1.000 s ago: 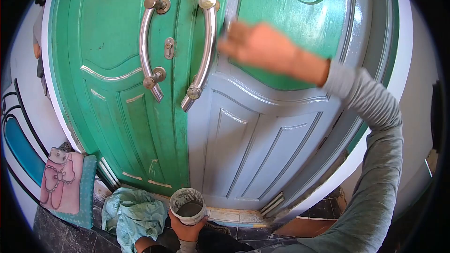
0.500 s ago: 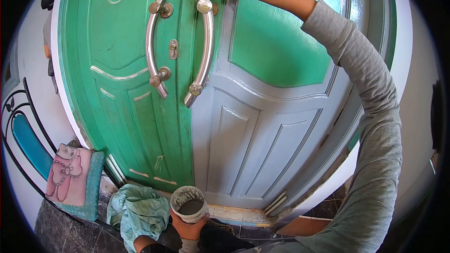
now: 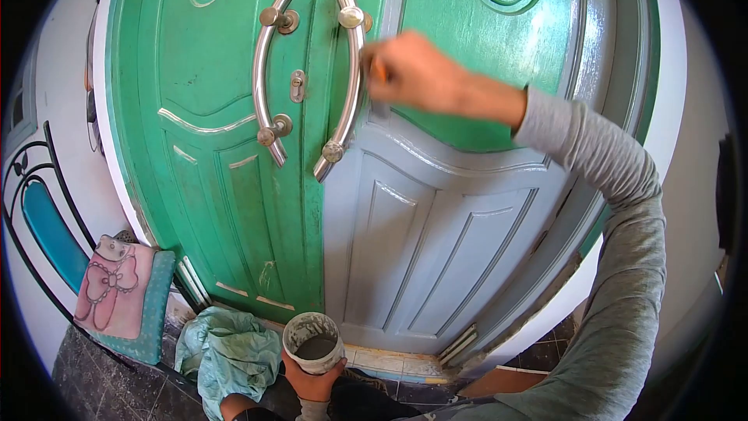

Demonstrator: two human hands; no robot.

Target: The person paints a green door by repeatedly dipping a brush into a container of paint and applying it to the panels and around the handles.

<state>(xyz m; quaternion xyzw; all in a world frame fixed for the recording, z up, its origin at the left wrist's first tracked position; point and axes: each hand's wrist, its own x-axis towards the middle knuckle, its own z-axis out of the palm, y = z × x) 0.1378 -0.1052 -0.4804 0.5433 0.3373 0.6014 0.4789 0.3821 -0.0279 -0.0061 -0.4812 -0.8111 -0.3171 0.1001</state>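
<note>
My left hand (image 3: 310, 380) is wrapped round a white paint tub (image 3: 293, 341), low at the bottom middle; grey paint (image 3: 316, 347) lies inside it and smears its inner wall. Blurred by motion, my right hand (image 3: 413, 70) is closed on a paintbrush with an orange handle (image 3: 379, 70), mostly hidden by the fingers. This hand is just right of the curved steel handle (image 3: 351, 78) on the right door leaf. That leaf has grey paint (image 3: 389, 242) on its lower part and a green upper panel (image 3: 467, 39). The left leaf (image 3: 210, 70) is green.
A second steel handle (image 3: 260, 70) and a lock (image 3: 297, 86) are on the left leaf. A metal chair (image 3: 54, 226) with a pink and teal cushion (image 3: 117, 288) stands at left. A crumpled green cloth (image 3: 226, 351) lies beside the tub. The doorframe (image 3: 623, 70) bounds the right.
My right hand has moved down from the top edge to beside the right door handle. My left hand and the tub have stayed in nearly the same place. The view has shifted slightly.
</note>
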